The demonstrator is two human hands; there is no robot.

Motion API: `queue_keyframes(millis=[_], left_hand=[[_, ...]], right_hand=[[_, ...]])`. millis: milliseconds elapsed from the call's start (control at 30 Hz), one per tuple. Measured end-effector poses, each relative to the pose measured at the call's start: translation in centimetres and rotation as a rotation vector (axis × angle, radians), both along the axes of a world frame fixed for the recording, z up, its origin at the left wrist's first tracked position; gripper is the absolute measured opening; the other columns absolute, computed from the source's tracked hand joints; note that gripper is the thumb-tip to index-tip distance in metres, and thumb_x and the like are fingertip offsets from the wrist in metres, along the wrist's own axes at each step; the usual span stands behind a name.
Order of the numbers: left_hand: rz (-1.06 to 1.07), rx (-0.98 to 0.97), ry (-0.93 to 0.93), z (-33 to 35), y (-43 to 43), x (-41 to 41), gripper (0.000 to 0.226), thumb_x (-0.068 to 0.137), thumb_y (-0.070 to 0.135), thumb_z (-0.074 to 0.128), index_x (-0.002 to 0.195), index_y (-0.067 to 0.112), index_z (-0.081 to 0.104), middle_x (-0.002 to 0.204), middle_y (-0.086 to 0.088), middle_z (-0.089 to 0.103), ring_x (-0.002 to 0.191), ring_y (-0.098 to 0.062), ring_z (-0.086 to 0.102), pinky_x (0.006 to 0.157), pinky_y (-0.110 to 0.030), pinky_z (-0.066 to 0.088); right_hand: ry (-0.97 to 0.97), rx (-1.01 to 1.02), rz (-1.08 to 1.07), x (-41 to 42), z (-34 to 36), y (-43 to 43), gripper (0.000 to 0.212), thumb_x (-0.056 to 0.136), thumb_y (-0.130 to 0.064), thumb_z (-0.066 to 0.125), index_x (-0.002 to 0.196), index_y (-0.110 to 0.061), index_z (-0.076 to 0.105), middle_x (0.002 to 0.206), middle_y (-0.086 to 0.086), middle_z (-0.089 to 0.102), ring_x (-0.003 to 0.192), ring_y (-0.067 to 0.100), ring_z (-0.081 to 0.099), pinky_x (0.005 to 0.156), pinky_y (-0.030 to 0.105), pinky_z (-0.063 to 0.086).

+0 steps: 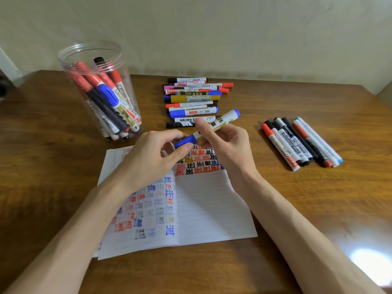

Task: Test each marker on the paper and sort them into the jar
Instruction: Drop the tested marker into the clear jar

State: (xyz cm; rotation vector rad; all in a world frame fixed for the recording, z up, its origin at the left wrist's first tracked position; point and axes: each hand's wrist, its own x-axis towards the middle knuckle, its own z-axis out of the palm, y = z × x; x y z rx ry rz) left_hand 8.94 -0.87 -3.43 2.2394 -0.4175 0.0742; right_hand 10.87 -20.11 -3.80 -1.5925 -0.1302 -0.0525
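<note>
paper point(212, 209) lay flat beneath both hands; jar point(95, 85) stood back-left, part filled. blue marker point(228, 117) hung over the paper's top: right hand point(228, 145) wrapped the barrel, left hand point(151, 159) pinched the cap point(185, 142). light, rigid, smooth plastic; mid-barrel hold seemed safest.

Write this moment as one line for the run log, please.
left hand: pinches blue cap | right hand: holds blue marker above paper | cap: on marker | jar: holds markers

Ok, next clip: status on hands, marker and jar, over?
Left hand pinches the blue cap, right hand holds the blue marker over the paper. Open jar back left, part filled. Path to it unobstructed.
</note>
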Motion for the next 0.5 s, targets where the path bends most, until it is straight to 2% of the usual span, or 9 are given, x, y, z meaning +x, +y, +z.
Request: queue_keyframes(millis=[100,267,367,433,500], left_hand=[[-0.032,0.018,0.018,0.0,-0.2,-0.1,0.031,0.101,0.043,0.054,0.12,0.026,0.07,0.102,0.015,0.075,0.098,-0.002,0.07,0.078,-0.036,0.062],[-0.089,-0.035,0.083,0.4,0.0,0.2,0.024,0.106,0.038,0.051,0.114,0.025,0.069,0.102,0.011,0.075,0.101,-0.008,0.071,0.077,-0.036,0.063],[-0.128,-0.061,0.101,0.7,0.1,-0.1,0.023,0.106,0.037,0.051,0.097,0.025,0.068,0.084,0.009,0.07,0.083,-0.011,0.069,0.07,-0.035,0.061],[-0.144,-0.071,0.1,0.9,0.0,-0.1,0.027,0.106,0.035,0.051,0.089,0.02,0.065,0.073,0.004,0.063,0.069,-0.014,0.061,0.063,-0.034,0.053],[-0.167,-0.116,0.132,1.2,0.0,-0.1,0.031,0.106,0.033,0.051,0.086,0.012,0.063,0.067,0.002,0.057,0.061,-0.013,0.052,0.057,-0.029,0.046]], right_hand=[[-0.011,-0.053,0.039,0.2,0.6,-0.5,0.02,0.096,-0.032,0.075,0.088,-0.014,0.077,0.079,-0.004,0.079,0.074,0.006,0.074,0.071,0.018,0.055],[-0.074,-0.098,0.072,0.9,0.9,-1.3,0.027,0.097,-0.03,0.074,0.093,-0.003,0.078,0.086,0.006,0.081,0.081,0.021,0.077,0.081,0.032,0.063],[-0.088,-0.124,0.119,0.8,1.2,-1.6,0.026,0.098,-0.027,0.072,0.092,-0.002,0.077,0.084,0.004,0.08,0.078,0.016,0.075,0.077,0.025,0.059],[-0.105,-0.136,0.157,0.8,1.5,-1.9,0.025,0.099,-0.024,0.071,0.091,-0.001,0.076,0.083,0.002,0.08,0.077,0.012,0.074,0.075,0.02,0.056],[-0.13,-0.113,0.184,0.9,1.6,-2.2,0.028,0.1,-0.021,0.069,0.088,0.004,0.074,0.086,0.01,0.079,0.08,0.016,0.075,0.078,0.022,0.057]])
